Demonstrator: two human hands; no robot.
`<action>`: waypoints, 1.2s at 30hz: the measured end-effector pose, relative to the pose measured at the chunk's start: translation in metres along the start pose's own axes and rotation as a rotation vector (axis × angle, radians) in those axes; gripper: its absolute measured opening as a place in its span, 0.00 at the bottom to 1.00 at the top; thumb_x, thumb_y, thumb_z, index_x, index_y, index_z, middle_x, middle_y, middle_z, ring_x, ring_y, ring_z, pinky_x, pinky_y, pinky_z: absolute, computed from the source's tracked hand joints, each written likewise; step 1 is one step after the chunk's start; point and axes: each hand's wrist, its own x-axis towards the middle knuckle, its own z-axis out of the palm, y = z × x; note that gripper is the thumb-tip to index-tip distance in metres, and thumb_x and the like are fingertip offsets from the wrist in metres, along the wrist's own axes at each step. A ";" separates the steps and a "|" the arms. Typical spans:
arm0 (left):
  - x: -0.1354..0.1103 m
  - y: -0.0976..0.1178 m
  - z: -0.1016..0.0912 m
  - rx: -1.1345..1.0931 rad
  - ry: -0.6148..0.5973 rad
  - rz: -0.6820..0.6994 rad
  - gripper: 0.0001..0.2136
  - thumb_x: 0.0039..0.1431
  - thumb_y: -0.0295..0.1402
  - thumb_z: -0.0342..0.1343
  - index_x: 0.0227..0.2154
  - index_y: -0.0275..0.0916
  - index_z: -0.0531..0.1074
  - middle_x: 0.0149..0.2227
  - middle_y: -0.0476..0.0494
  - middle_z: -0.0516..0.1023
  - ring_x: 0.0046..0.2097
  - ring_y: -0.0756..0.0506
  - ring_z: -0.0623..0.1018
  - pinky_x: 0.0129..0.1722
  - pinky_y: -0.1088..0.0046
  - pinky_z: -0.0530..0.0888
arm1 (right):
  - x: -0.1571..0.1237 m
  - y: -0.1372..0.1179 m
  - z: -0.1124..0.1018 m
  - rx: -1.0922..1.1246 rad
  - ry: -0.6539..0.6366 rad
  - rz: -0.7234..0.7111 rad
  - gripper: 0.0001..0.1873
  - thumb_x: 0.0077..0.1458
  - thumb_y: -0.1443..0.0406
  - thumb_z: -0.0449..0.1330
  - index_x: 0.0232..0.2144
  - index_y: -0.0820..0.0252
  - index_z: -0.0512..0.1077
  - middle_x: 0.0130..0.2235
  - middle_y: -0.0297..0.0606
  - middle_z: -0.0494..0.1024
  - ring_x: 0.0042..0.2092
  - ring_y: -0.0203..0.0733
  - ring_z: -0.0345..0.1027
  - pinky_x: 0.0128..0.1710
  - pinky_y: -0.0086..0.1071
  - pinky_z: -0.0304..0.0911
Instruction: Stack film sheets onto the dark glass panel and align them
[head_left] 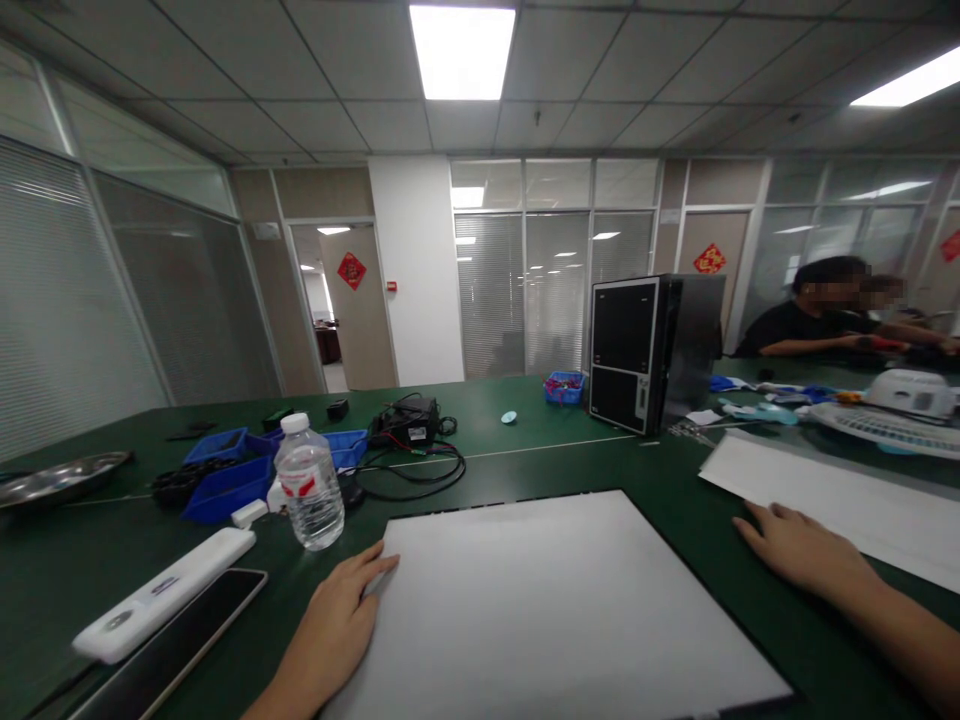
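Note:
A flat white sheet with a thin dark border point(555, 600) lies on the green tabletop in front of me. My left hand point(337, 620) rests at its left edge, fingers stretched out and fingertips on the sheet's upper left side. To the right lies a second white sheet point(862, 505), partly cut off by the picture's edge. My right hand point(806, 550) lies palm down with fingers extended at the near edge of that second sheet. Neither hand is wrapped around anything.
A water bottle point(309, 485) stands close beyond my left hand. Left are a white bar-shaped device point(165, 595), a dark-screened flat device point(172, 645) and blue bins point(229, 490). Behind are a black adapter with cables point(409, 420) and a computer tower point(652, 350). People sit far right.

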 end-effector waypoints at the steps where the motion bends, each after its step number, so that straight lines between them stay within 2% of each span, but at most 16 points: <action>1: 0.000 0.000 0.000 0.000 0.000 0.000 0.25 0.54 0.26 0.48 0.54 0.43 0.77 0.63 0.40 0.74 0.63 0.39 0.73 0.65 0.52 0.66 | -0.001 -0.001 0.001 -0.003 0.002 -0.010 0.34 0.61 0.49 0.43 0.54 0.65 0.74 0.52 0.63 0.76 0.49 0.70 0.73 0.42 0.61 0.69; 5: -0.001 0.003 -0.002 0.002 -0.003 -0.009 0.23 0.57 0.31 0.48 0.53 0.43 0.78 0.62 0.40 0.74 0.63 0.38 0.73 0.64 0.52 0.67 | -0.008 -0.013 -0.006 -0.012 0.031 -0.100 0.29 0.61 0.55 0.45 0.52 0.63 0.75 0.51 0.58 0.78 0.47 0.66 0.75 0.42 0.59 0.70; 8: -0.001 0.006 -0.004 0.005 -0.003 -0.024 0.22 0.57 0.32 0.49 0.53 0.42 0.78 0.62 0.39 0.74 0.63 0.38 0.73 0.64 0.51 0.67 | -0.011 -0.023 -0.018 -0.007 0.057 -0.165 0.25 0.59 0.60 0.47 0.47 0.64 0.78 0.49 0.55 0.80 0.45 0.62 0.76 0.43 0.56 0.70; 10: -0.001 0.007 -0.005 0.005 -0.002 -0.032 0.22 0.57 0.33 0.49 0.53 0.42 0.78 0.62 0.39 0.74 0.63 0.38 0.73 0.64 0.51 0.66 | -0.013 -0.032 -0.028 0.003 0.083 -0.212 0.24 0.59 0.62 0.47 0.48 0.64 0.78 0.49 0.52 0.80 0.46 0.59 0.76 0.45 0.54 0.70; 14: 0.000 0.009 -0.005 0.004 -0.003 -0.040 0.22 0.57 0.33 0.50 0.52 0.42 0.78 0.62 0.39 0.74 0.63 0.37 0.73 0.65 0.51 0.66 | -0.023 -0.059 -0.047 0.041 0.123 -0.341 0.22 0.62 0.62 0.48 0.51 0.54 0.76 0.52 0.39 0.80 0.50 0.51 0.75 0.50 0.46 0.70; 16: 0.000 0.009 -0.004 0.004 -0.001 -0.040 0.22 0.57 0.33 0.50 0.52 0.42 0.79 0.62 0.39 0.75 0.63 0.37 0.74 0.65 0.51 0.66 | -0.034 -0.079 -0.056 0.075 0.159 -0.456 0.19 0.63 0.62 0.50 0.50 0.50 0.77 0.51 0.35 0.80 0.50 0.47 0.75 0.49 0.42 0.70; 18: 0.000 0.008 -0.003 0.004 0.003 -0.040 0.22 0.57 0.33 0.50 0.52 0.42 0.79 0.62 0.39 0.75 0.63 0.37 0.74 0.65 0.52 0.66 | -0.051 -0.101 -0.064 0.111 0.229 -0.642 0.18 0.63 0.64 0.51 0.49 0.50 0.77 0.48 0.35 0.82 0.47 0.45 0.76 0.46 0.40 0.71; 21: -0.001 0.007 -0.002 0.004 0.010 -0.039 0.22 0.57 0.33 0.50 0.52 0.43 0.78 0.62 0.40 0.75 0.63 0.37 0.73 0.65 0.52 0.66 | -0.080 -0.136 -0.076 0.146 0.330 -0.948 0.20 0.62 0.70 0.50 0.51 0.52 0.75 0.44 0.35 0.83 0.42 0.42 0.78 0.42 0.38 0.71; 24: -0.001 0.006 -0.001 0.003 0.015 -0.037 0.21 0.57 0.33 0.51 0.52 0.43 0.78 0.62 0.40 0.75 0.63 0.38 0.73 0.65 0.52 0.66 | -0.110 -0.169 -0.090 0.188 0.373 -1.122 0.21 0.63 0.72 0.48 0.52 0.55 0.72 0.42 0.36 0.83 0.38 0.41 0.77 0.38 0.37 0.70; 27: 0.000 0.006 -0.001 0.005 0.021 -0.042 0.21 0.57 0.33 0.51 0.52 0.42 0.78 0.62 0.39 0.75 0.62 0.37 0.74 0.65 0.51 0.66 | -0.132 -0.193 -0.106 0.282 0.325 -1.194 0.19 0.65 0.71 0.48 0.52 0.55 0.72 0.41 0.34 0.83 0.36 0.39 0.77 0.35 0.36 0.70; 30: 0.000 0.007 -0.001 0.004 0.028 -0.042 0.21 0.57 0.33 0.51 0.52 0.42 0.79 0.61 0.40 0.75 0.62 0.37 0.74 0.64 0.51 0.67 | -0.139 -0.200 -0.117 0.328 0.120 -1.286 0.18 0.67 0.67 0.50 0.54 0.51 0.71 0.46 0.31 0.83 0.41 0.36 0.78 0.40 0.32 0.72; 32: 0.001 0.008 -0.002 0.003 0.029 -0.038 0.21 0.56 0.33 0.51 0.51 0.43 0.79 0.61 0.41 0.76 0.62 0.37 0.74 0.64 0.51 0.67 | -0.135 -0.195 -0.116 0.312 -0.032 -1.282 0.19 0.67 0.63 0.52 0.58 0.48 0.69 0.52 0.32 0.80 0.49 0.38 0.76 0.49 0.32 0.72; 33: 0.001 0.009 -0.002 0.002 0.029 -0.037 0.21 0.56 0.33 0.51 0.51 0.43 0.79 0.61 0.41 0.76 0.62 0.37 0.74 0.64 0.51 0.67 | -0.130 -0.190 -0.113 0.308 -0.072 -1.227 0.21 0.66 0.61 0.53 0.60 0.46 0.67 0.55 0.33 0.78 0.52 0.40 0.75 0.53 0.35 0.71; 36: 0.001 0.010 -0.003 0.001 0.029 -0.036 0.21 0.56 0.34 0.51 0.51 0.42 0.79 0.61 0.40 0.76 0.62 0.37 0.74 0.64 0.51 0.67 | -0.113 -0.172 -0.092 0.302 -0.039 -0.898 0.24 0.65 0.55 0.54 0.62 0.46 0.67 0.59 0.38 0.74 0.58 0.50 0.71 0.58 0.49 0.68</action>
